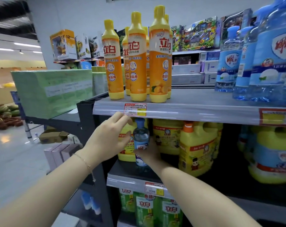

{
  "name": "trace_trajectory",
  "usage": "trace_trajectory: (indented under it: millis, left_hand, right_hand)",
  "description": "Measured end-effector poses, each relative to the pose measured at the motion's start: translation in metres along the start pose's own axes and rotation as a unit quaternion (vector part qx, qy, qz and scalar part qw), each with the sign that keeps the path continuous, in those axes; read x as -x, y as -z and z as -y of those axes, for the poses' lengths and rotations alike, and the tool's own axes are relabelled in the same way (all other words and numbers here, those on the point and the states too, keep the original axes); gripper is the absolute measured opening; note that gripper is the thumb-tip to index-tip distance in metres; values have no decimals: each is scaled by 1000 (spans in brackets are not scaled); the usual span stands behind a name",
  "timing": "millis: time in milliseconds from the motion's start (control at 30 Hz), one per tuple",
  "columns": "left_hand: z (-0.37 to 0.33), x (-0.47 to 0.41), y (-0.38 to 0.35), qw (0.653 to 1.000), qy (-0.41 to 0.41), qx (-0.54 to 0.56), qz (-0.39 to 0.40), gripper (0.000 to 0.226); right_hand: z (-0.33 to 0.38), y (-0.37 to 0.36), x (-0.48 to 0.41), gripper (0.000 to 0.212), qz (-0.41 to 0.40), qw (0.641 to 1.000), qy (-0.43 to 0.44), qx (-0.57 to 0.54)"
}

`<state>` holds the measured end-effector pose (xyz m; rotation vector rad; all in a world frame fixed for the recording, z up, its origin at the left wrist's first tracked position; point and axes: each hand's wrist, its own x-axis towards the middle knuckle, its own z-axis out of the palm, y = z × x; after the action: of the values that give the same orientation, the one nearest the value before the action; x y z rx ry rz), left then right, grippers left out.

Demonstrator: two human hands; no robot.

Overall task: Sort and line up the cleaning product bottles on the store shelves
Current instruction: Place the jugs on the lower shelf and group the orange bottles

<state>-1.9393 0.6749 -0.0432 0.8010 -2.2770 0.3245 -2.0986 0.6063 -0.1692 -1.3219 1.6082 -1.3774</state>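
Around us we see a shop aisle with a pale glossy floor [12, 154] off beyond our left hand [106, 138] and grey shelving straight ahead. Above both hands runs the upper shelf [196, 97], its clear front strip carrying a red and yellow price tag [135, 109] whose print is too small to read. Up and to the right of our right hand [149, 153] stand big blue bottles [270, 54] with red characters on a white shield. Directly above our hands is a cluster of orange bottles [137, 63] with yellow caps, marked 立白 in red, with 食品用 in a round badge lower down. Far up beyond our left hand lies a large green wrapped pack [53, 90]. Just right of our right hand, on the middle shelf [132, 169], sit yellow jugs [196, 148] with cartoon labels. Below our forearms are green bottles [145, 208], also marked 立白. Our right hand wraps round the lower body of a small blue bottle [141, 136], held upright at the middle shelf's left end. Our left hand is spread open beside it, fingertips near its shoulder; we cannot tell whether they touch.
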Motion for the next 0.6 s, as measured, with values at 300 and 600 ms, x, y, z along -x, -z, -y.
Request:
trace_trajectory:
  millis: [300,600]
  left_hand:
    - [28,35,-18,984,82,121,98,69]
    - [-48,-24,-28,922,7,350,167,78]
  right_hand:
    - [15,58,72,63,91,989,95,-67]
    - [100,158,121,69,24,963,257,-81]
